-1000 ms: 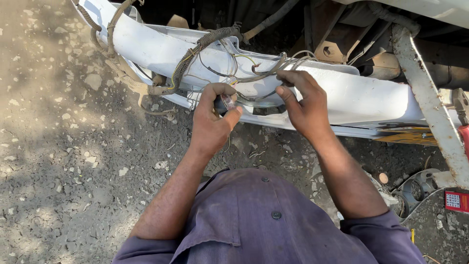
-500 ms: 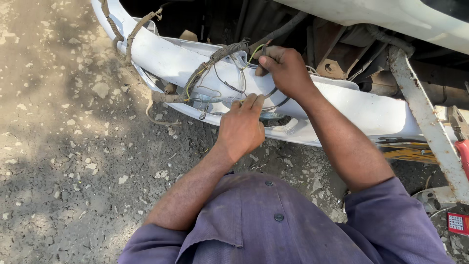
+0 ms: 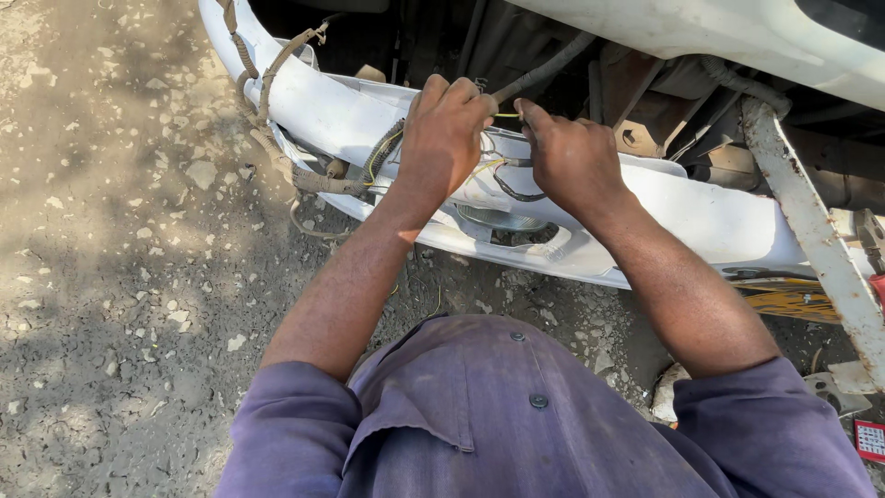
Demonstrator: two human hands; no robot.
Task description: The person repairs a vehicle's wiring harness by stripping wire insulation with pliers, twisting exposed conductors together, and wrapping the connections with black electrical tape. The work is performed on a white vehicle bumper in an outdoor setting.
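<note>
Both hands [image 3: 444, 134] [image 3: 569, 157] seemingly pinch a yellow wire [image 3: 505, 115] over the bumper [image 3: 682, 212].

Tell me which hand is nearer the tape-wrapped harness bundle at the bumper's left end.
Left. The left hand sits just right of the wrapped harness bundle, almost at its end, over the white bumper. The right hand is farther right, beyond the left hand, pinching thin wires.
</note>
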